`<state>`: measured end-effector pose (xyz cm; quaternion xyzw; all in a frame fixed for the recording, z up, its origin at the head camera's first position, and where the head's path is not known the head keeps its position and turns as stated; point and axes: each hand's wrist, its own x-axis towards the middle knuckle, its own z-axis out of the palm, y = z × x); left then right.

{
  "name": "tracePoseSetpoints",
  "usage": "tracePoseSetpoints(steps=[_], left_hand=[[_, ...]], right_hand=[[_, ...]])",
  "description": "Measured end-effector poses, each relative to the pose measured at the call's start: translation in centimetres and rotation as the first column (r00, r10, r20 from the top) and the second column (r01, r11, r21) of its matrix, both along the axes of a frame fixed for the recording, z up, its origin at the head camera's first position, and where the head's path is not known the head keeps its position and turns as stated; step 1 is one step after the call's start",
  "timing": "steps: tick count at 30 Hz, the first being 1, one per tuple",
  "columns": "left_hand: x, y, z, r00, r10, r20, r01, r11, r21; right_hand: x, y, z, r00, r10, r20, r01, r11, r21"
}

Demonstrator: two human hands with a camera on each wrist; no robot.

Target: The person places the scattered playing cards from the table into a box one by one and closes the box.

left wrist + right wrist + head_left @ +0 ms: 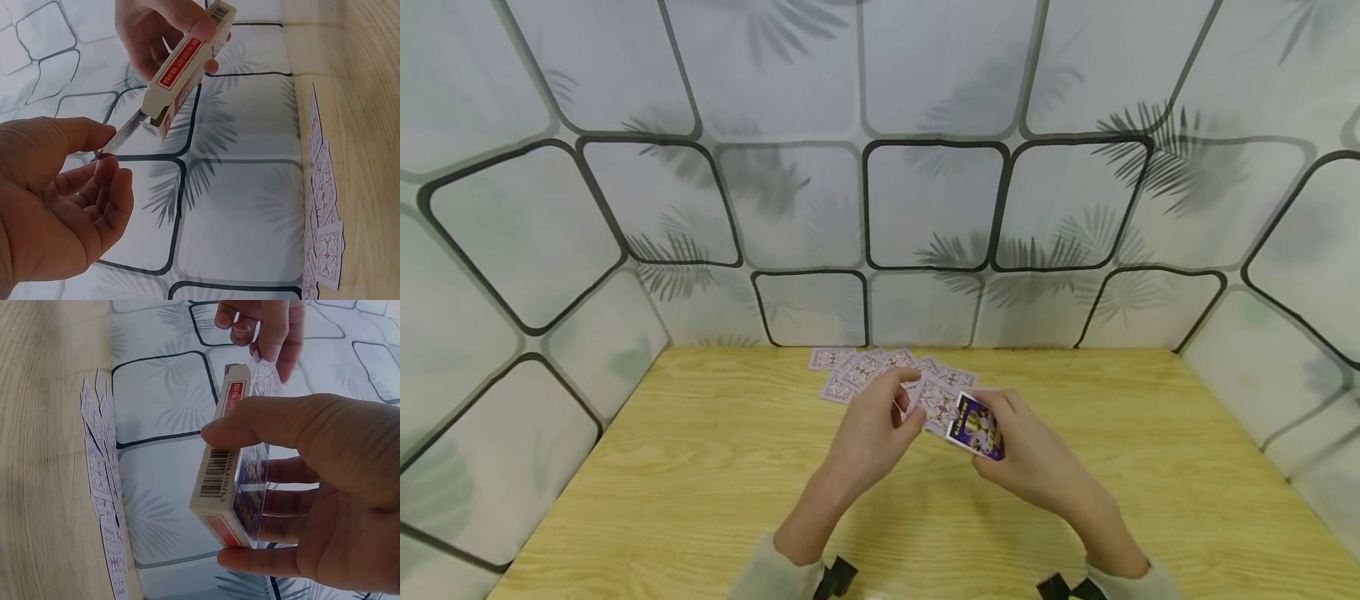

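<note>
My right hand (1037,454) grips a playing-card box (976,427), white-edged with a dark purple picture on its broad face. A barcode and a red panel show on its narrow side in the right wrist view. From the box's open end a playing card (265,376) sticks out, with a purple-patterned back. My left hand (868,429) pinches that card (125,132) between thumb and index finger, its other fingers loosely bent. Behind the hands, several loose playing cards (861,371) lie spread and overlapping, patterned backs up; the hands partly hide them in the head view.
The light wooden table (722,467) runs back to a fabric wall (816,308) with dark rounded outlines and leaf prints, which also closes off both sides. The loose cards lie near the table's far edge, close to the back wall.
</note>
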<state>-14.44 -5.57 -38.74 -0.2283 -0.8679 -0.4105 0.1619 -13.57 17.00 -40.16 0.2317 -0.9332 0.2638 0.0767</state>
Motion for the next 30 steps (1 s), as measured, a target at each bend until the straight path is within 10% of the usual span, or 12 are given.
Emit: tracePoseSetpoints(steps=[30], left_hand=[[0.8,1.3,-0.7,0.998,-0.054,0.043,0.059,0.989,-0.137]], right_hand=[[-0.2,0.2,-0.3,0.996,-0.009,-0.094,0.013,0.999,0.044]])
